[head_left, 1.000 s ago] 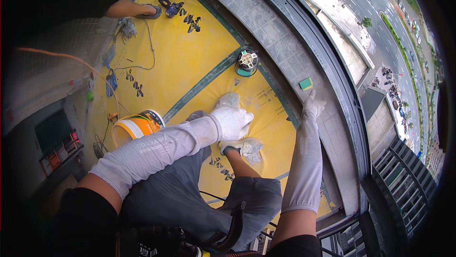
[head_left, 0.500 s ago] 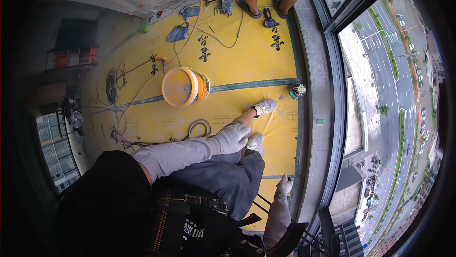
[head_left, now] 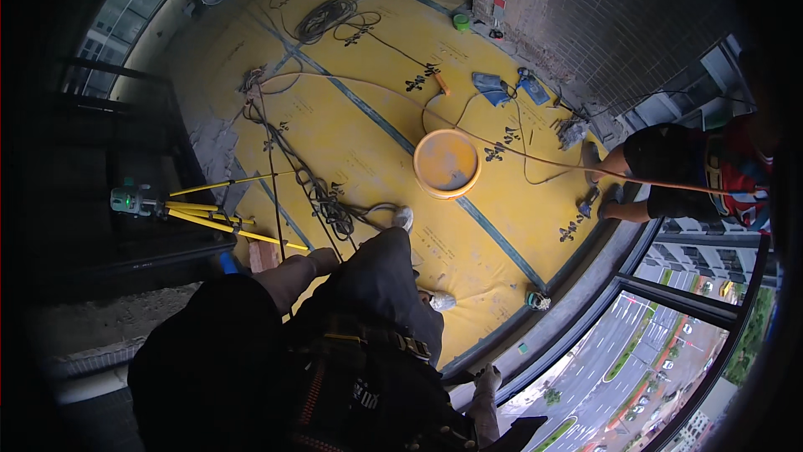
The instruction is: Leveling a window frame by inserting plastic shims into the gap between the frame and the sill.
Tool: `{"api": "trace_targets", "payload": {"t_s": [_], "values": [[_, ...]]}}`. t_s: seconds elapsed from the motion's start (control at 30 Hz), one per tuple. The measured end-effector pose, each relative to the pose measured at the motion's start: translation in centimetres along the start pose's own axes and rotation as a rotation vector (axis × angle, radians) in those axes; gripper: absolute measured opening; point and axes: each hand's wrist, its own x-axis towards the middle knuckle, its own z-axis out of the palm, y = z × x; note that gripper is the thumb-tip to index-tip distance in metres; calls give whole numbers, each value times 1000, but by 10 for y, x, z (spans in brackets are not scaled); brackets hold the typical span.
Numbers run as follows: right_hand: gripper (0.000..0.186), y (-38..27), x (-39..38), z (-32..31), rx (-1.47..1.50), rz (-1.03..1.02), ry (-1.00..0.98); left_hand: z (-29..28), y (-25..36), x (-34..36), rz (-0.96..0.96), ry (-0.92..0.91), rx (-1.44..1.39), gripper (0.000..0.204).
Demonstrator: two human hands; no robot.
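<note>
My right hand [head_left: 488, 379], in a pale glove, is low at the right beside the window ledge [head_left: 502, 362]. Its fingers look curled, and whatever they may hold is hidden. At the lower left my left hand [head_left: 324, 260] hangs in front of my body, above the yellow floor covering [head_left: 360, 159]. Its fingers are too dark and blurred to make out. Nearest to it are dark cables [head_left: 335, 216] in a loose tangle on the floor. Farther off stands a round orange-rimmed bucket [head_left: 447, 194] with dusty residue inside.
A green-lit laser level [head_left: 138, 199] sits on a yellow tripod [head_left: 196, 214] at left. A small teal device [head_left: 537, 301] stands by the window. Someone [head_left: 669, 172] is at right, near a cordless drill [head_left: 587, 203]. An orange hose [head_left: 535, 156] crosses the floor; a coiled cable [head_left: 326, 20] lies beyond.
My view has swung left, bringing the tripod into sight and shifting the bucket rightward in the picture. My left arm, formerly stretched across my thigh, is now lower and farther left.
</note>
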Motion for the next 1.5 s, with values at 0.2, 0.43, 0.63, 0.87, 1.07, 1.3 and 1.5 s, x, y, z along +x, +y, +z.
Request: {"api": "trace_targets", "payload": {"t_s": [0.2, 0.43, 0.63, 0.87, 1.07, 1.3, 1.5], "values": [[15, -98, -8, 69, -245, -90, 67, 22, -77, -10, -380, -5, -719, 37], [13, -259, -107, 332, -423, -238, -207, -47, -264, 5, -578, 346, -948, 37], [14, -398, -192, 559, -618, -429, -292, -383, -346, -35, 178, 860, -894, 24], [16, -525, -239, 842, -868, -578, -373, -648, -430, -294, 791, 1415, -374, 20], [19, -629, -309, 1170, -1091, -718, -509, -715, -623, -334, 727, 1651, -343, 24], [27, -661, -480, 1586, -1239, -1035, -769, -755, -856, -347, 649, 1863, -501, 26], [21, -641, -531, 1749, -1225, -1014, -710, -776, -1077, -364, 443, 1805, -491, 32]]}}
